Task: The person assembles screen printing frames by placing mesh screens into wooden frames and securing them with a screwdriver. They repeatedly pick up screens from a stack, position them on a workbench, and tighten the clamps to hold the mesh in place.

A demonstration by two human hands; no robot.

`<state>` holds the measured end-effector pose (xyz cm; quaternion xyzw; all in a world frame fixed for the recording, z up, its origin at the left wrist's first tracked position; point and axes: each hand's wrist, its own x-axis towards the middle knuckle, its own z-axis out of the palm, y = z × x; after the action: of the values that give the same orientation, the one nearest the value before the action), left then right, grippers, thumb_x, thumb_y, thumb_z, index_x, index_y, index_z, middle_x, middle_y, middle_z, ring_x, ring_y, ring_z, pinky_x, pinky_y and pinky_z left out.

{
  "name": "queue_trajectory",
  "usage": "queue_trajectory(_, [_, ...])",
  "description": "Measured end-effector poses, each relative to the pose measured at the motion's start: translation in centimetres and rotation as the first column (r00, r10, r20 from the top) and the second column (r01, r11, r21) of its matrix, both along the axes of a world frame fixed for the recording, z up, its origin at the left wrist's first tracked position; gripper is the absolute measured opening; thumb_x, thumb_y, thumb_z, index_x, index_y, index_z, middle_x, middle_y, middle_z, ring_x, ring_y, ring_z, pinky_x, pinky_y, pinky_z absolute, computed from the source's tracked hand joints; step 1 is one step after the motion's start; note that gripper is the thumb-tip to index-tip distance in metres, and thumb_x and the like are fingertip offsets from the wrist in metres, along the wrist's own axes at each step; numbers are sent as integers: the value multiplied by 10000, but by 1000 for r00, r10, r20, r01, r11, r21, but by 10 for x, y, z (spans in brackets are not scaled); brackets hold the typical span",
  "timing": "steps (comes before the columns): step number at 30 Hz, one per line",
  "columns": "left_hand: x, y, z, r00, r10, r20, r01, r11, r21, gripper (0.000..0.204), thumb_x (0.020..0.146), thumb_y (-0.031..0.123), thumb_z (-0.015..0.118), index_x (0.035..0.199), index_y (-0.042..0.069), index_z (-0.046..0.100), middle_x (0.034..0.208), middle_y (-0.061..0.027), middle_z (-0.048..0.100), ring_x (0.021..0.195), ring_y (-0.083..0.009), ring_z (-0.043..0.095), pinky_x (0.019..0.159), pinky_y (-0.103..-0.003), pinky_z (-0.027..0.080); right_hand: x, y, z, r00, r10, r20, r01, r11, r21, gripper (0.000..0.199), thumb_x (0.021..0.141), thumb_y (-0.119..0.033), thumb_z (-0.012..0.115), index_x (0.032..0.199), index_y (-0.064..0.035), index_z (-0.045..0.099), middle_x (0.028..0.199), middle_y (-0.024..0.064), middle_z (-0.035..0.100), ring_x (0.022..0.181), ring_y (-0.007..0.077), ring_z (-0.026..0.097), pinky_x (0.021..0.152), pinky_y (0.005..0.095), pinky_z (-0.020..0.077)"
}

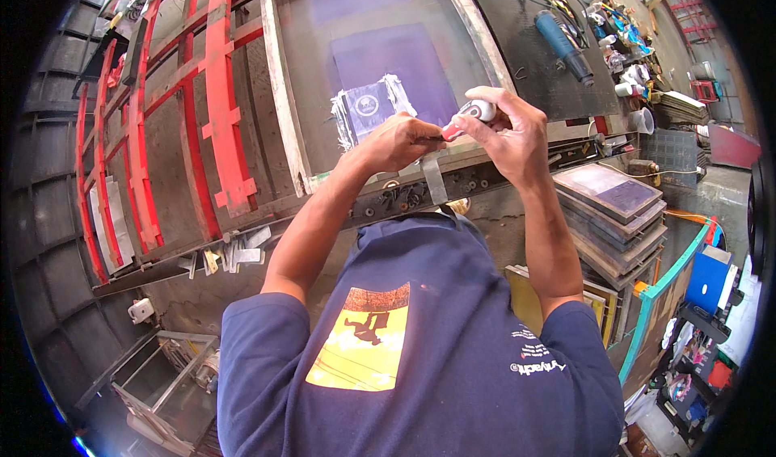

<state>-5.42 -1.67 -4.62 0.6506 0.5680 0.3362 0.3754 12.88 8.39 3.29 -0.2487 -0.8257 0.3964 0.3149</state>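
Note:
My right hand [513,130] is closed around a small white squeeze bottle [482,109] with a red tip [453,130]. The bottle is tilted, its red end pointing left toward my left hand [400,143]. The fingers of that hand are pinched together right at the red tip; what lies between them is hidden. Both hands are above the near edge of a wood-framed printing screen [284,93]. Its mesh bears purple patches [400,53], and a square with a pale round emblem [368,106], edged by ragged whitish strips, shows just beyond my left hand.
Red metal racks [222,93] run along the left. A blue heat gun [563,46] with a black cord lies on the dark table at right. Stacked framed screens [610,206] stand beside my right arm. Tools and cups crowd the far right bench. A metal strip [434,181] hangs at the front edge.

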Motion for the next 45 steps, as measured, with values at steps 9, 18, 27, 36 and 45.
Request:
queue_trajectory(9, [1, 4, 0, 999, 12, 53, -11, 1000, -4, 145, 896, 146, 685, 989, 36, 705, 635, -158, 543, 539, -203, 462, 566, -378, 435, -1, -1, 4, 999, -51, 16, 50, 996, 70, 317, 790, -166, 825, 1044, -30, 692, 852, 84, 698, 661, 102, 661, 578, 247, 539])
queue_trajectory(18, [24, -14, 18, 994, -45, 96, 45, 999, 0, 135, 900, 139, 656, 957, 17, 666, 662, -168, 552, 559, -232, 491, 581, -385, 445, 28, -15, 21, 996, -80, 38, 83, 992, -99, 314, 813, -158, 818, 1053, -10, 682, 846, 91, 688, 750, 88, 668, 607, 232, 545])
queue_trajectory(27, [29, -83, -70, 999, 12, -47, -20, 985, -173, 199, 905, 215, 657, 948, 22, 684, 744, -213, 635, 682, -366, 642, 655, -444, 486, 33, -28, -22, 998, -64, 18, 67, 974, -218, 278, 838, -149, 793, 1042, -9, 667, 803, 89, 695, 703, 103, 688, 592, 251, 557])
queue_trajectory(36, [46, -100, -87, 968, 235, 85, -216, 957, -192, 259, 980, 261, 585, 945, 17, 663, 738, -240, 611, 683, -416, 615, 644, -454, 476, 35, -33, -45, 998, -63, -20, 57, 971, -233, 261, 855, -135, 783, 1045, -11, 655, 803, 51, 682, 710, 70, 648, 605, 227, 533])
queue_trajectory(45, [38, -99, -84, 975, 219, 36, -204, 950, -235, 267, 999, 278, 566, 981, 25, 652, 728, -232, 597, 660, -400, 591, 627, -449, 459, 50, -23, -49, 988, -134, -72, 91, 898, -430, 258, 886, -98, 750, 1096, -2, 635, 846, 54, 684, 689, 67, 611, 579, 208, 501])
